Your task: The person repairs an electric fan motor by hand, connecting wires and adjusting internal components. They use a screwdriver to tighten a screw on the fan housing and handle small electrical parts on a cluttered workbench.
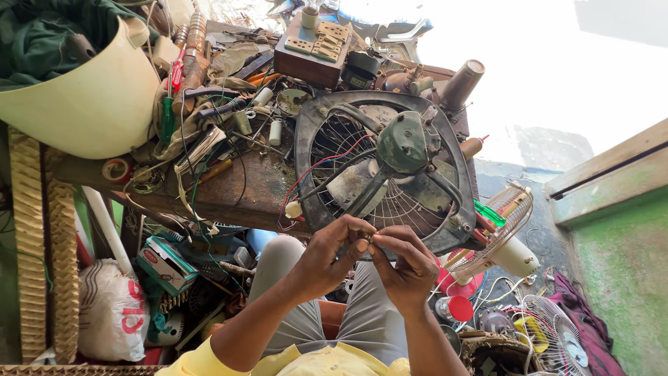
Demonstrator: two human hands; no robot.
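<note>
While both hands meet just below the exhaust fan (387,170), the left hand (327,256) has its thumb and forefinger pressed together on a very small part (369,239), too small to tell its kind. The right hand (405,266) pinches the same small part from the other side, fingertips touching those of the left hand. Both hands hover over the person's lap, clear of the tabletop (240,188).

The exhaust fan lies tilted on the tabletop's near edge, its dark round frame overhanging toward the hands. A green motor housing (402,141) sits at the fan's centre, over a wire guard and pale blades. Red and black wires (314,170) run from the fan's middle to its left rim and end at a small white connector (293,209) hanging just left of the fan's lower edge.

Left of the fan, the tabletop carries tangled wires and a green-handled screwdriver (167,118) beside a red-handled one (177,75). Further left of the fan rests a large cream plastic bowl (90,104). Behind the fan stands a brown wooden switchboard (311,52) with pale sockets. Right of the fan, lower down on the floor, lie a white fan guard (553,341) and a red round cap (459,308).
</note>
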